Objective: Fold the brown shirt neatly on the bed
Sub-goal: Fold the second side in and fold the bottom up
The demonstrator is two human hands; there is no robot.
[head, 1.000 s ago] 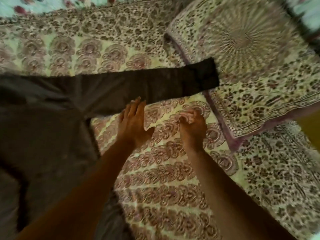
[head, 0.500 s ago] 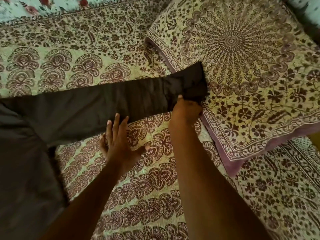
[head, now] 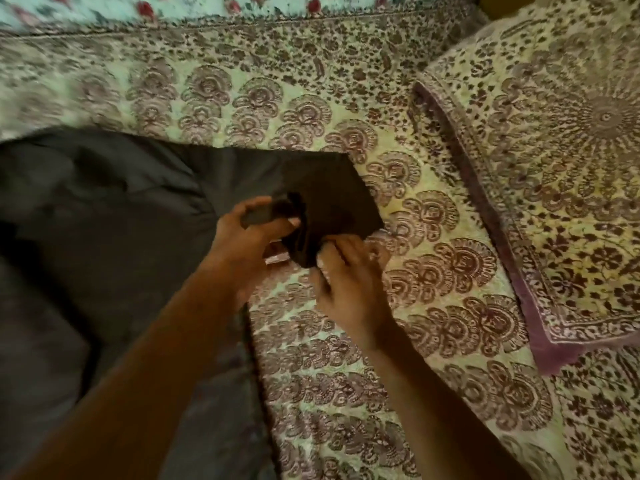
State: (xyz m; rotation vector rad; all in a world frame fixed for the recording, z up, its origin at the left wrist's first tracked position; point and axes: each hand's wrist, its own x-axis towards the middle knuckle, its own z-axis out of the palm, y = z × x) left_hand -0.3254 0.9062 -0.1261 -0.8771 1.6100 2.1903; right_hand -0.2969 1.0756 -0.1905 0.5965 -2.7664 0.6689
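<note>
Head view | brown shirt (head: 104,220) lies on the bed (head: 346,375), left of the pillow (head: 554,168) | left hand (head: 249,233) and right hand (head: 346,271) both pinch the sleeve (head: 332,195) end | soft, floppy, so grab the cuff | earlier the sleeve lay stretched out to the pillow, now it's doubled back

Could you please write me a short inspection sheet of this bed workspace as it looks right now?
Surface: bedspread with a maroon floral print covers the bed.
Job's things: brown shirt lies at the left; its sleeve is doubled back towards the body.
Clutter: patterned pillow at the right, apart from the shirt.
Grippers: left hand grips the sleeve end; right hand pinches the sleeve's lower edge.
Cables: nothing seen.
Surroundings: pale flowered cloth along the far edge; image is blurred.
</note>
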